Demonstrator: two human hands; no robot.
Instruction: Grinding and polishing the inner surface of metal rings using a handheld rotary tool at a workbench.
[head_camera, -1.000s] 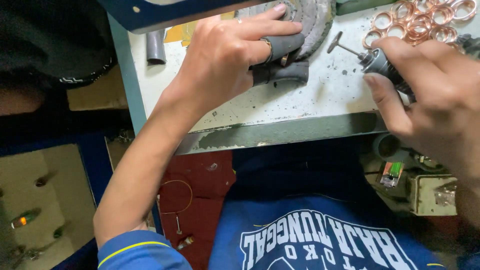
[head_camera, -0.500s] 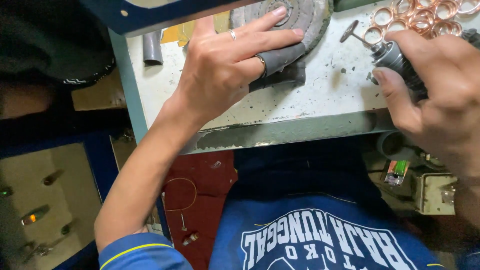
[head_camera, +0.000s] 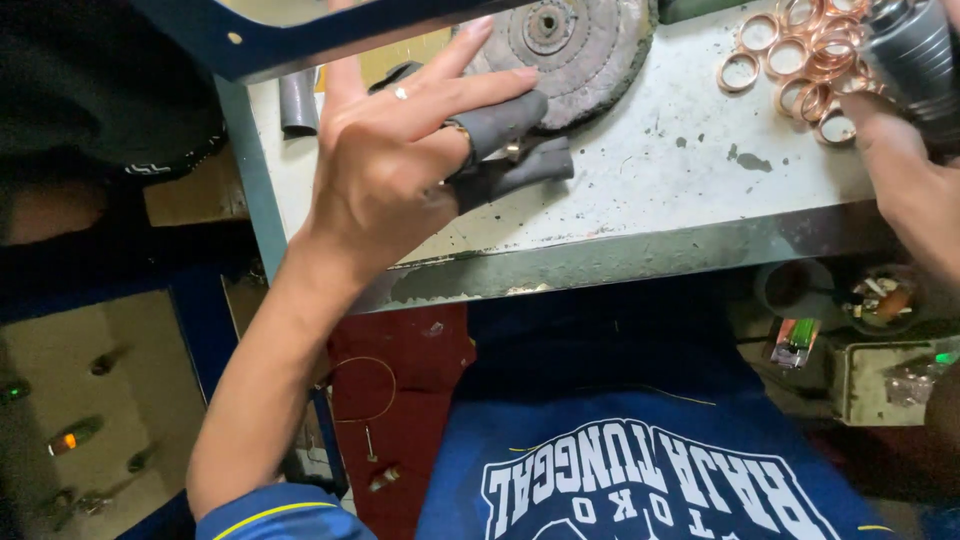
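Grey-sleeved fingers (head_camera: 500, 125) of the left hand (head_camera: 400, 170) lie spread beside the buffing wheel (head_camera: 570, 50); right hand (head_camera: 905, 170) grips a ribbed tool (head_camera: 915, 50) near copper rings (head_camera: 800, 60) on the worktop (head_camera: 680, 190).

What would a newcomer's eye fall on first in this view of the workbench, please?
Most striking is the left hand, spread flat mid-bench, two fingers in grey sleeves, fingertips on a grey buffing wheel at the top edge. At the top right lies a heap of copper rings, and beside it the right hand grips a dark ribbed tool.
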